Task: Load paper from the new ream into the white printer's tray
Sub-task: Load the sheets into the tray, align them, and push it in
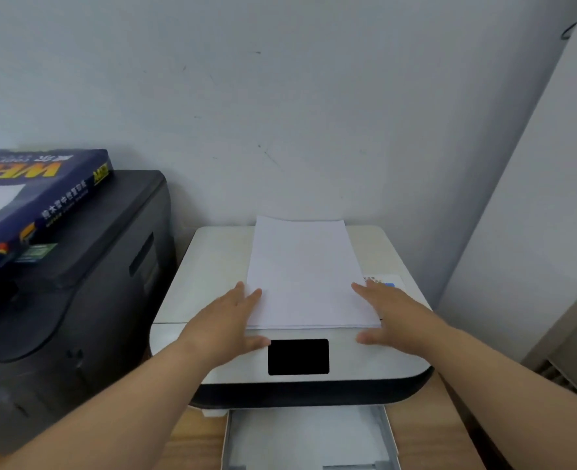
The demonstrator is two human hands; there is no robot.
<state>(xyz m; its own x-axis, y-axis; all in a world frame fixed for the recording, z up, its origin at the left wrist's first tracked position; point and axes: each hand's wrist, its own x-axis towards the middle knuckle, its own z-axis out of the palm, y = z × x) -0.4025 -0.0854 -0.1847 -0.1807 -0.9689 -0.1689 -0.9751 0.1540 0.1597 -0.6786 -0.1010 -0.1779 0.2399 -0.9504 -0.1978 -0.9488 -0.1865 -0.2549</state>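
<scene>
A thin stack of white paper lies flat on top of the white printer, which has a black screen at its front. My left hand rests at the stack's left edge and my right hand at its right edge, fingers spread, both touching the stack's sides. The printer's tray is pulled out below the front, white inside. The blue ream wrapper lies on the black printer to the left.
A black printer stands left of the white one, touching distance apart. A white wall runs behind both. A pale panel closes the right side. Wooden tabletop shows beside the tray.
</scene>
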